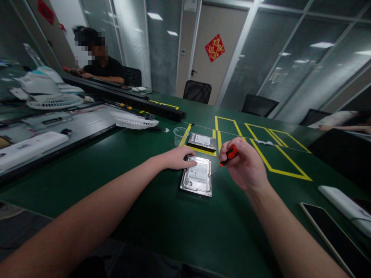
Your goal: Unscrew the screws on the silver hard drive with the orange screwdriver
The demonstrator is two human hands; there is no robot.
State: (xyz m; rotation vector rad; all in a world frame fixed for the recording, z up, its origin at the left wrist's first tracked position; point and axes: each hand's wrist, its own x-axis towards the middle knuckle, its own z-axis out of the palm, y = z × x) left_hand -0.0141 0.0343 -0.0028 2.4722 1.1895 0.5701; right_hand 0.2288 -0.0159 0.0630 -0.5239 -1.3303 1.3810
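Observation:
A silver hard drive [198,178] with a white label lies flat on the green table in front of me. My left hand [181,157] grips its far left corner, thumb on the top cover and fingers over the back edge. In my right hand [245,164] is a red and black screwdriver [231,154], held by its handle. Its thin shaft slants down to the left, and the tip meets the drive's right edge. A second hard drive [202,141] rests just behind, beside a clear plastic cup [180,136].
Yellow tape outlines [290,173] mark the green table [139,216]. White fans [55,92], a large flat panel [87,119] and a long black bar [162,110] occupy the left. At right lie a phone [333,235] and a white power strip [344,204]. A person [106,69] sits across.

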